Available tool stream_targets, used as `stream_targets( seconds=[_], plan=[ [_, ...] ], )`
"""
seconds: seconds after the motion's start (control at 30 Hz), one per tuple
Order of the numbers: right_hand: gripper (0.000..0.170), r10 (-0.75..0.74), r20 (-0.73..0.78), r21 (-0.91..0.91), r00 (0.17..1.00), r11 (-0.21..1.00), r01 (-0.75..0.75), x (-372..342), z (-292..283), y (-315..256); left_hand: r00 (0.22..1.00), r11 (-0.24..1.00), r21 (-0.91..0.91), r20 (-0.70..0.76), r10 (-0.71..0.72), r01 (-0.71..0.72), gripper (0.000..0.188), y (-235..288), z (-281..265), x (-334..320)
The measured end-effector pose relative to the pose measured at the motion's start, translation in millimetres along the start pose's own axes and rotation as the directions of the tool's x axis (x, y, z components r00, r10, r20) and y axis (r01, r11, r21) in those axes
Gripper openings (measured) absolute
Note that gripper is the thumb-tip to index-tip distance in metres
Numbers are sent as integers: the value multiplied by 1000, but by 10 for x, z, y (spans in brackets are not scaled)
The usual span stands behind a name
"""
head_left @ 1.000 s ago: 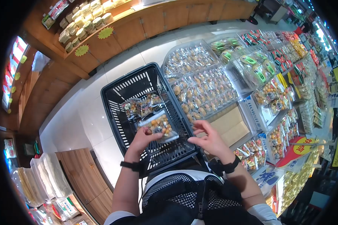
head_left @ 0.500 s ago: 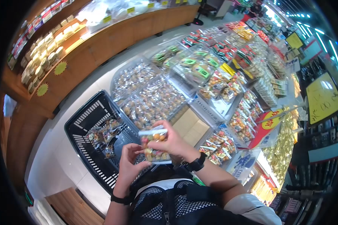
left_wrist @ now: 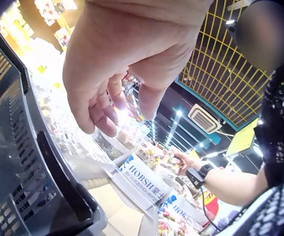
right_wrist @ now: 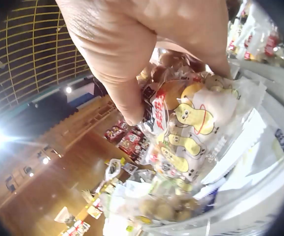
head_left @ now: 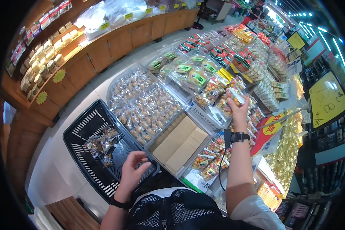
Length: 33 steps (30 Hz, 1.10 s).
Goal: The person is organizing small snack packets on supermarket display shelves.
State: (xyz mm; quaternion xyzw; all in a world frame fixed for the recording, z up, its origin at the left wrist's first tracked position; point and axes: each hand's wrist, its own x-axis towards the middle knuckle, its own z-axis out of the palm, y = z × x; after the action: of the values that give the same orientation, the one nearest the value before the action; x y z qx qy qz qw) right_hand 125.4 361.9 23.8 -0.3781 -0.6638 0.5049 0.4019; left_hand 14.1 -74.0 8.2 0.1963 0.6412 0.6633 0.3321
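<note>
My right hand [head_left: 239, 112] reaches over a bin of bagged snacks on the right side of the display. Its thumb and fingers pinch a clear snack bag [right_wrist: 186, 118] printed with yellow cartoon figures, round brown pieces showing inside. White bin walls stand close beside that bag in the right wrist view. Holding nothing, my left hand [head_left: 132, 170] hovers by the near right corner of a black shopping basket [head_left: 69, 140], its fingers loosely bent. Several small snack packs [head_left: 103, 143] lie inside the basket.
A bin with flattened brown cardboard [head_left: 178, 143] lies between my hands. Beyond it are trays of small wrapped snacks [head_left: 151, 119]. Wooden counters [head_left: 119, 42] run along the far left. A red and yellow sign [head_left: 270, 130] and a yellow price board [head_left: 327, 101] stand at right.
Both hands were at a snack bag over the basket half a second ago. My right hand has since moved right and forward to the bin. The left hand stays near the basket, its fingers off the bag.
</note>
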Motion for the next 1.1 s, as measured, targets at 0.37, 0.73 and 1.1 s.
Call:
stream_targets(
  seconds=[0.37, 0.73, 1.1],
  plan=[
    [68, -306, 5, -632, 952, 737, 240, -23, -192, 124, 818, 598, 559, 425, 388, -574, 66, 272, 1087, 1214],
    [75, -154, 120, -670, 981, 717, 194, -35, -303, 71, 779, 260, 749, 506, 370, -610, 67, 164, 1901, 2100],
    [69, -190, 251, -606, 949, 734, 307, 19, -265, 67, 735, 211, 729, 538, 412, -651, 60, 167, 1912, 2168]
  ],
)
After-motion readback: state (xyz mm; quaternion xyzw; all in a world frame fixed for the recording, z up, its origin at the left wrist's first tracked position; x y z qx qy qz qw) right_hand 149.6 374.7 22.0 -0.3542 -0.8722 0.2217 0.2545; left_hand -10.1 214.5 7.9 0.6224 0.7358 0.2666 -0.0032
